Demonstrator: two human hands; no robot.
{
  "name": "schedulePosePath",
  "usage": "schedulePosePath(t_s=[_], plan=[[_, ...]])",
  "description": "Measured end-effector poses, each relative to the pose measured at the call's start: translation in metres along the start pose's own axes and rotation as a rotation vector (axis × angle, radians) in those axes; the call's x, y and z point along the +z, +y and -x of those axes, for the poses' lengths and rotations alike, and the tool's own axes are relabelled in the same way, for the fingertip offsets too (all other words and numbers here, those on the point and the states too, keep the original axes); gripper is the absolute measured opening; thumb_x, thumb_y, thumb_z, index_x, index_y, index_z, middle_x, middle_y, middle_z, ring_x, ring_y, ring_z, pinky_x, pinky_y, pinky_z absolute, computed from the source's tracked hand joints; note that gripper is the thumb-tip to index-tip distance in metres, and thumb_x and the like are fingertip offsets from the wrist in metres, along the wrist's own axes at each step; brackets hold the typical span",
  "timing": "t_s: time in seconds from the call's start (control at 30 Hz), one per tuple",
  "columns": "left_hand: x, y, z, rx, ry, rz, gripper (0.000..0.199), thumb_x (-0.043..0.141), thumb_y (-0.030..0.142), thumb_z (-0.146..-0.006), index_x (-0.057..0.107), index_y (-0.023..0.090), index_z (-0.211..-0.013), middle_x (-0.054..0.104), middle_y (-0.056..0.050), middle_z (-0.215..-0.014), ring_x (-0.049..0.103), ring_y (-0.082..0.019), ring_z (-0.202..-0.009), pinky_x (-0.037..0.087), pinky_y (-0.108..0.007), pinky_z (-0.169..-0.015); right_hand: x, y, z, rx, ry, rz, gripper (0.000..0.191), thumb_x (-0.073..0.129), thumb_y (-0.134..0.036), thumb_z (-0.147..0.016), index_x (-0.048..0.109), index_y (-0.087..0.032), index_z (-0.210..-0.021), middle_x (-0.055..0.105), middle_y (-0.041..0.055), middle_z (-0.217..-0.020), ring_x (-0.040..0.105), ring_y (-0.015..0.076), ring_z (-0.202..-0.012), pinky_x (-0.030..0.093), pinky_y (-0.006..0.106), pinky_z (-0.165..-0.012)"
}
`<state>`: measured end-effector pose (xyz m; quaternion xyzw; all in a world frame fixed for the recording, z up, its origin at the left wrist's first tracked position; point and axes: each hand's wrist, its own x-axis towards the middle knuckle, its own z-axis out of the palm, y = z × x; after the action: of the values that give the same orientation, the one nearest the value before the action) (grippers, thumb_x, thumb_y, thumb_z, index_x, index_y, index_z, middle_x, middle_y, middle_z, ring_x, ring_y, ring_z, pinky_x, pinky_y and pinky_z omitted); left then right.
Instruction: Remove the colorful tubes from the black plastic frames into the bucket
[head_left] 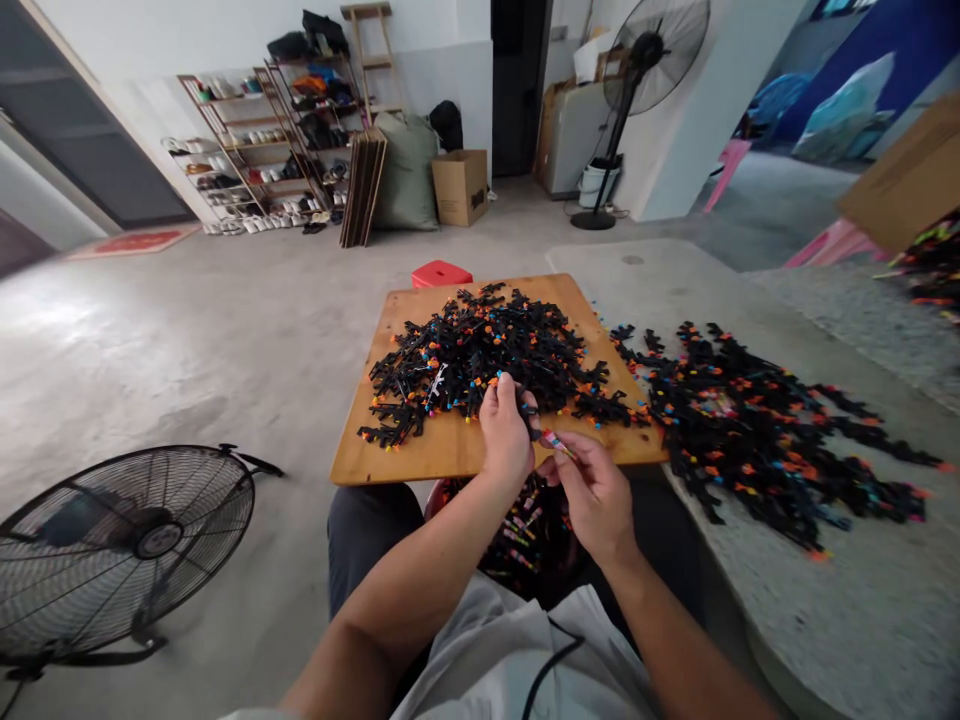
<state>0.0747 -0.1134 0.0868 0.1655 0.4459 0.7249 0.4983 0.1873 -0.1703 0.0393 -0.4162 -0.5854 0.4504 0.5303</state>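
My left hand is closed around a black toy gun, just over the near edge of the wooden board. Close beside it, my right hand pinches a small multicoloured piece, held against or very near the toy gun's end. I cannot tell what the piece is. A heap of black toy guns with orange, blue and yellow tips covers much of the board. Below the hands, between my legs, a container holds more dark pieces with colourful parts, partly hidden by my arms.
To the right, more toy guns lie spread on a grey stone slab. A floor fan stands at the left. Behind the board are a red stool, a cardboard box, a shoe rack and a standing fan.
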Motion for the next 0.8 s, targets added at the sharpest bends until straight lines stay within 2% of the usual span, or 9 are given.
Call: schedulePosePath(t_s=[0.17,0.33,0.5,0.8], plan=[[0.001,-0.004,0.001,0.019,0.035,0.01,0.042,0.063,0.059,-0.093,0.049,0.021,-0.083,0.052,0.007,-0.06,0.039,-0.005,-0.038,0.029,-0.016,-0.037,-0.006,0.003,0.003,-0.236,0.032,0.32,0.027,0.055,-0.027,-0.103,0.068,-0.026,-0.126,0.078,0.0085,-0.11,0.077,0.0232,-0.092,0.065,0.041,-0.088],[0.001,-0.007,0.002,0.031,0.062,-0.034,0.042,0.062,0.06,-0.094,0.051,0.021,-0.083,0.053,0.006,-0.061,0.04,-0.005,-0.04,0.031,-0.017,-0.038,-0.006,0.003,0.006,-0.366,0.045,0.449,0.029,0.053,-0.022,-0.102,0.068,-0.027,-0.126,0.079,0.0069,-0.112,0.078,0.0234,-0.098,0.064,0.04,-0.095],[0.001,-0.008,0.003,0.039,0.088,-0.048,0.043,0.062,0.061,-0.094,0.052,0.021,-0.082,0.052,0.006,-0.061,0.04,-0.005,-0.04,0.031,-0.017,-0.038,-0.002,0.003,0.01,-0.291,0.126,0.447,0.026,0.054,-0.026,-0.102,0.07,-0.024,-0.122,0.079,0.0094,-0.113,0.078,0.024,-0.098,0.065,0.039,-0.091],[-0.003,-0.016,0.001,0.028,0.067,-0.067,0.041,0.061,0.059,-0.095,0.051,0.021,-0.082,0.052,0.007,-0.062,0.04,-0.005,-0.04,0.031,-0.017,-0.038,0.0,0.012,0.016,-0.168,0.126,0.36,0.026,0.056,-0.031,-0.102,0.069,-0.022,-0.123,0.079,0.0114,-0.115,0.079,0.0245,-0.096,0.065,0.039,-0.088]])
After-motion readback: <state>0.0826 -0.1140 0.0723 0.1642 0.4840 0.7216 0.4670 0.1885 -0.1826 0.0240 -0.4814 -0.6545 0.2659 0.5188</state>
